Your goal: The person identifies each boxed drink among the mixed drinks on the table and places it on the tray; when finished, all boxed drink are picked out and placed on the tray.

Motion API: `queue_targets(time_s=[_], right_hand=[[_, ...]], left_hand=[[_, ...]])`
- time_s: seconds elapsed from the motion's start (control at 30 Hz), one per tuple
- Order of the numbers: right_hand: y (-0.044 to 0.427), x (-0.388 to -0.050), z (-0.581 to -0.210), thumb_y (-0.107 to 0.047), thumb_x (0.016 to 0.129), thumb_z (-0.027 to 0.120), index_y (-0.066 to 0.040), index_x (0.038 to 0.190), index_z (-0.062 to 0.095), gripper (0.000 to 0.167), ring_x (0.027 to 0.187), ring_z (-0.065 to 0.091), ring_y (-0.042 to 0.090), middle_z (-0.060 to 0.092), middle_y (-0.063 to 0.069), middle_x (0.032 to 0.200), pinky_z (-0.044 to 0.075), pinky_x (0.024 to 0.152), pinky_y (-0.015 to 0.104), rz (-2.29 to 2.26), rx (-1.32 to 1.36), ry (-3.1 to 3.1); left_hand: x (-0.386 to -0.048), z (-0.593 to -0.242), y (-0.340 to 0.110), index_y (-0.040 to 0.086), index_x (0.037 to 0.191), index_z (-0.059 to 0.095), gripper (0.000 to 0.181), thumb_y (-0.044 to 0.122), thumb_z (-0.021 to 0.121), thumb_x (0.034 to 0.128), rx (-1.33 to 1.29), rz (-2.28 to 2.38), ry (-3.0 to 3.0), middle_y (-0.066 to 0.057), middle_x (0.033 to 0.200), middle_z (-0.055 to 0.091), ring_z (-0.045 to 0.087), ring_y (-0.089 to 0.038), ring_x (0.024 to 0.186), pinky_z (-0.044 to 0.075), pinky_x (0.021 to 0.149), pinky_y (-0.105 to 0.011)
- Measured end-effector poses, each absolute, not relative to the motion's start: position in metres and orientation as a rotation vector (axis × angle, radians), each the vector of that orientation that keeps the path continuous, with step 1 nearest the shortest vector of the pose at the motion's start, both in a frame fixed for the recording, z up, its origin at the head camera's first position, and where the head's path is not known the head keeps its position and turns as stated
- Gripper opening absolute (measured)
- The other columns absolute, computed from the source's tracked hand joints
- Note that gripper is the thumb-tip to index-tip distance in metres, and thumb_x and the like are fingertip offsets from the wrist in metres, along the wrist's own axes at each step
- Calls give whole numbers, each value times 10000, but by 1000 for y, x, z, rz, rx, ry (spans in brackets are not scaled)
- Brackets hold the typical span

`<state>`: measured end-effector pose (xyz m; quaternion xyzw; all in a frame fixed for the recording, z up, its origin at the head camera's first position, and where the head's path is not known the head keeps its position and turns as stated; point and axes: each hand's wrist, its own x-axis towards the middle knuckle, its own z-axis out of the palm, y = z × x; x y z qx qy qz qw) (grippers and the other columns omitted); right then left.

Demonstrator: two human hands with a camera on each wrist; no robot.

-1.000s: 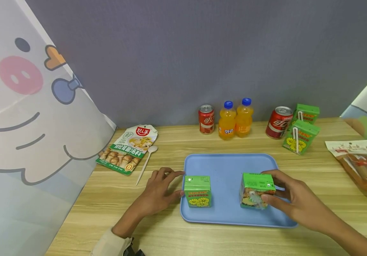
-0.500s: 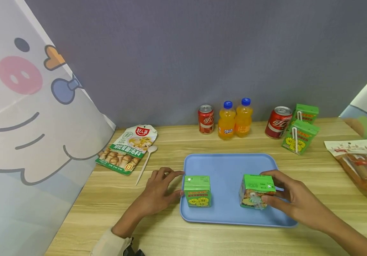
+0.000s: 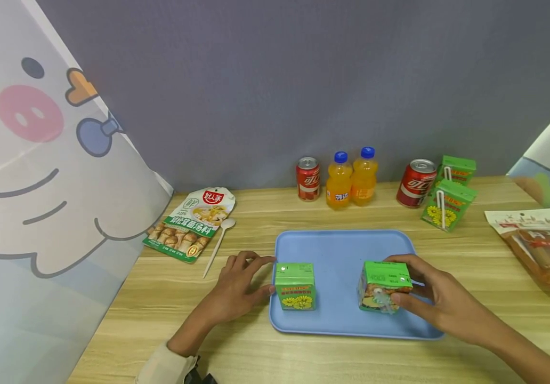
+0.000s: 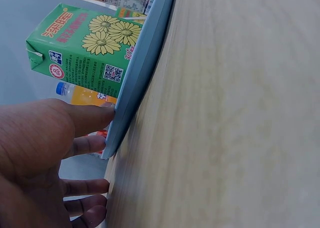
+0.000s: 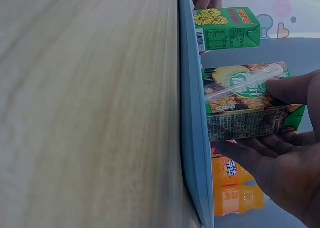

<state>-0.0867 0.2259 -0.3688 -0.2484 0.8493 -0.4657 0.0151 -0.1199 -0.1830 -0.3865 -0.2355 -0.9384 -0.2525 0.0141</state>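
On a blue tray (image 3: 337, 245) stand two green drink cartons. My right hand (image 3: 440, 304) grips the right-hand carton (image 3: 382, 288), thumb on its near face and fingers behind. A clear-wrapped straw crosses the front of this carton (image 5: 245, 87) in the right wrist view. Its base is at the tray floor. The other carton (image 3: 296, 288), printed with yellow flowers, stands at the tray's left side. Next to it my left hand (image 3: 239, 290) rests at the tray's left rim. In the left wrist view the thumb (image 4: 92, 119) touches the rim, the other fingers loosely spread.
Behind the tray stand a red cola can (image 3: 308, 178), two orange soda bottles (image 3: 339, 184), another cola can (image 3: 416, 184) and two more green cartons (image 3: 447, 205). A soup-seasoning pouch (image 3: 193, 224) and white spoon (image 3: 219, 245) lie left; a brown food packet (image 3: 543, 248) lies right.
Between the first two frames the right-hand carton shifts very slightly in my right hand. My left hand and the flower carton stay in place.
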Motion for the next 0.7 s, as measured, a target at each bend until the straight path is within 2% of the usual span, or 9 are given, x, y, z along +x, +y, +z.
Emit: queue_targets(time_s=[0.2, 0.3, 0.47, 0.7], right_hand=[[226, -89, -367, -178, 928, 743, -244, 1413, 485, 553, 1131, 627, 141, 578, -56, 1307, 498, 905, 220, -1404, -792, 2683], [226, -89, -363, -145, 932, 735, -234, 1438, 471, 578, 1143, 621, 143, 557, -48, 1342, 480, 926, 204, -1398, -842, 2681], [228, -91, -356, -66, 948, 696, -250, 1451, 461, 584, 1254, 545, 110, 527, -36, 1408, 429, 966, 158, -1403, -899, 2680], [241, -98, -342, 71, 966, 586, -148, 1431, 476, 526, 1283, 532, 134, 556, 25, 1389, 405, 996, 155, -1483, -948, 2664]], left_hand=[[-120, -386, -183, 294, 1442, 524, 555, 365, 727, 931, -734, -786, -2925, -68, 1338, 445, 388, -250, 1137, 342, 940, -524], [-120, -386, -184, 296, 1442, 522, 555, 369, 725, 932, -735, -786, -2925, -65, 1337, 444, 388, -246, 1135, 341, 941, -522], [-121, -387, -184, 304, 1443, 521, 553, 383, 720, 933, -737, -793, -2924, -59, 1337, 444, 385, -239, 1135, 341, 939, -518], [-121, -388, -184, 299, 1441, 526, 552, 381, 723, 932, -736, -799, -2923, -65, 1338, 449, 389, -245, 1138, 342, 941, -525]])
